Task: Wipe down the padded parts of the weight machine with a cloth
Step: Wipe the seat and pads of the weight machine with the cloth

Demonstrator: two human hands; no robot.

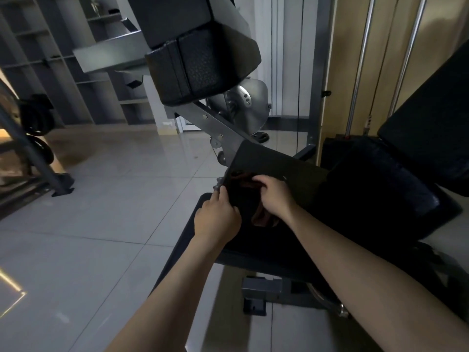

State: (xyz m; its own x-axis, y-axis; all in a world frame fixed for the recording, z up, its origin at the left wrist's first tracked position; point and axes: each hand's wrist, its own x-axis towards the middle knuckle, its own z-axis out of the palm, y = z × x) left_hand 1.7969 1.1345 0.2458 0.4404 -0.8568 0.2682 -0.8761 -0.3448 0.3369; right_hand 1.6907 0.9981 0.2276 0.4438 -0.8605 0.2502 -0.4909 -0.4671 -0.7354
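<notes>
Both hands, left hand and right hand, gripped the dark cloth on the seat pad; upper pad above the seat likely remained unwiped.

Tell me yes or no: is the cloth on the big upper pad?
No, the cloth is held by both hands against the lower pad, well below the upper pad.
</notes>
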